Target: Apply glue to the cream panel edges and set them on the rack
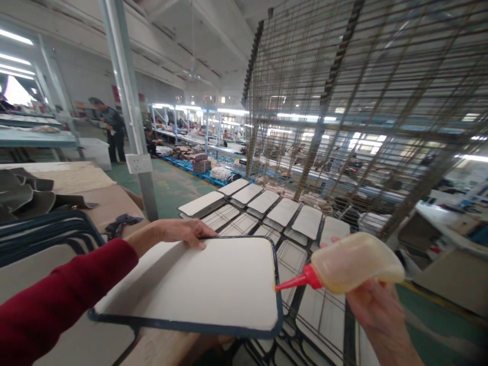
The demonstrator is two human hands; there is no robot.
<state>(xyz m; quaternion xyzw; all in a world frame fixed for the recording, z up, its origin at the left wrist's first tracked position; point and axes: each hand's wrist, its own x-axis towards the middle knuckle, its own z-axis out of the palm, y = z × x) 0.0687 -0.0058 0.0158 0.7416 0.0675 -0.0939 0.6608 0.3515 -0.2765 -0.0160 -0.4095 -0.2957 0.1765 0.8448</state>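
My left hand (190, 233) grips the far edge of a white panel (198, 290) with rounded corners and a dark blue border, fingers closed over its rim. The panel is held nearly flat in front of me. In my right hand (375, 302) is a translucent squeeze bottle (354, 262) with yellowish contents, tipped to the left. Its red nozzle (301, 279) points at the panel's right border, and the tip touches or almost touches it. A line of yellowish liquid shows along that border near the tip.
Several white panels (282, 211) lie in rows on a wire rack beyond. Raised wire grids (343, 91) stand at the right. More dark-edged panels (41, 239) are stacked at left, beside a table with dark sheets (23, 193). A metal post (131, 112) rises behind; a person (109, 127) stands farther off.
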